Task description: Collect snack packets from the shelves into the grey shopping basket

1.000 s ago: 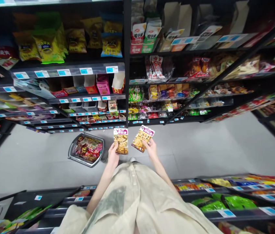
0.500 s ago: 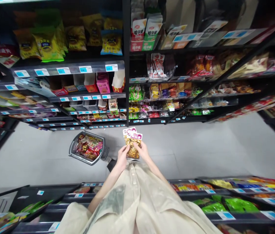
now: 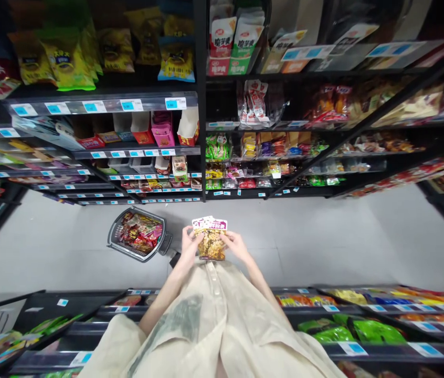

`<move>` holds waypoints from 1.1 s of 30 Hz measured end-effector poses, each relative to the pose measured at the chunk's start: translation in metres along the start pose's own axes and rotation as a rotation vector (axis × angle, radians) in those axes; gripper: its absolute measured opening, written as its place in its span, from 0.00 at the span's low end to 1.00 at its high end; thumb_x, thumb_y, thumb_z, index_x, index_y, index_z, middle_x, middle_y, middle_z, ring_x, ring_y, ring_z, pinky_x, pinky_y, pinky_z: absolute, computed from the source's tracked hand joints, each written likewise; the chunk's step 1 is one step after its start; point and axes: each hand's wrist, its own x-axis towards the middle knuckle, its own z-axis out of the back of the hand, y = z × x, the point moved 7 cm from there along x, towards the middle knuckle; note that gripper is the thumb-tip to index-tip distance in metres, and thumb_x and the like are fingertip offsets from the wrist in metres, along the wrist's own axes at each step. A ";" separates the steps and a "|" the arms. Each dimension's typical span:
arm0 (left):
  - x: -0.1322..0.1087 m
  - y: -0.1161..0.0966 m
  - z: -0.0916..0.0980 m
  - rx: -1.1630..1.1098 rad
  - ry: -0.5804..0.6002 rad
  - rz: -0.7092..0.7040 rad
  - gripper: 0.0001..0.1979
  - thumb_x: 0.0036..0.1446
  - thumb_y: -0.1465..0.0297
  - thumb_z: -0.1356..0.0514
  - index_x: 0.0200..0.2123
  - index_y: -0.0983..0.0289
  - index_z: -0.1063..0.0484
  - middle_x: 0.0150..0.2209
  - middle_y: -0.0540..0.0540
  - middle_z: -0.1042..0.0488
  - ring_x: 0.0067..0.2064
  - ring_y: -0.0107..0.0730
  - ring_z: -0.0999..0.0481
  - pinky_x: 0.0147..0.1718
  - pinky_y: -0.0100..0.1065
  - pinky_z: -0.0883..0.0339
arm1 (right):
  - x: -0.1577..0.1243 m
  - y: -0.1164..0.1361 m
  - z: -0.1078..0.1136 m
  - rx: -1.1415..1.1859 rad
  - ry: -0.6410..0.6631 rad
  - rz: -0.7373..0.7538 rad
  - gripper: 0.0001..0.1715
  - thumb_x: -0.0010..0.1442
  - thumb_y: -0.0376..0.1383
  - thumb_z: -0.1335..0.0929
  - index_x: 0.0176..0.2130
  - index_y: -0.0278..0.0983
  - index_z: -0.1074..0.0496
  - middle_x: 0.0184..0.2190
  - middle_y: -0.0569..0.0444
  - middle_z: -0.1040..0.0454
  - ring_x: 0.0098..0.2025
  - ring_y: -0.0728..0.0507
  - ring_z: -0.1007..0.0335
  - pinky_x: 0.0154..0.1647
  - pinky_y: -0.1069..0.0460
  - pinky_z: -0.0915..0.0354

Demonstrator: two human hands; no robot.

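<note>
One basket (image 3: 116,229), packets (image 3: 139,231) inside, hands (image 3: 189,244) (image 3: 238,245) holding pouches (image 3: 212,244)

Forward and steeply down the head view peered: shirt front (image 3: 214,315) closest, left hand (image 3: 189,245) and right hand (image 3: 238,245) beyond it, facing shelves (image 3: 113,106) farther off!

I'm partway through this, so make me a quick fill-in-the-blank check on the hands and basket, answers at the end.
1. The left hand and right hand hold overlapping snack packets with white-and-____ headers.
2. The shopping basket rests on the grey ____.
3. That basket stands on the person's ____ side.

Missing words: purple; floor; left.
</note>
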 end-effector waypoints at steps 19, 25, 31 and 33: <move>0.011 0.001 -0.023 0.273 0.124 -0.027 0.25 0.44 0.55 0.24 0.38 0.65 0.26 0.39 0.59 0.17 0.41 0.41 0.17 0.43 0.37 0.26 | 0.008 -0.001 0.019 0.062 -0.213 -0.008 0.33 0.46 0.62 0.23 0.31 0.35 0.22 0.25 0.55 0.24 0.26 0.48 0.31 0.26 0.55 0.33; 0.020 -0.014 -0.021 0.738 0.030 -0.259 0.16 0.51 0.55 0.32 0.31 0.62 0.29 0.38 0.56 0.22 0.42 0.41 0.21 0.45 0.39 0.28 | 0.007 -0.016 -0.007 0.049 -0.160 -0.043 0.38 0.48 0.66 0.26 0.33 0.34 0.21 0.24 0.53 0.24 0.24 0.46 0.31 0.25 0.52 0.31; 0.029 -0.001 -0.012 0.678 0.188 -0.083 0.20 0.53 0.53 0.34 0.35 0.59 0.38 0.33 0.50 0.23 0.36 0.37 0.21 0.37 0.34 0.30 | 0.019 -0.023 -0.011 0.121 0.099 -0.278 0.40 0.48 0.70 0.28 0.38 0.38 0.19 0.32 0.45 0.19 0.32 0.36 0.21 0.30 0.45 0.26; 0.033 0.003 -0.011 0.647 0.226 0.001 0.22 0.51 0.54 0.33 0.38 0.58 0.41 0.32 0.48 0.21 0.35 0.37 0.20 0.35 0.34 0.32 | 0.028 -0.016 -0.014 0.135 0.261 -0.377 0.48 0.51 0.76 0.37 0.38 0.38 0.19 0.31 0.42 0.19 0.32 0.33 0.20 0.28 0.43 0.26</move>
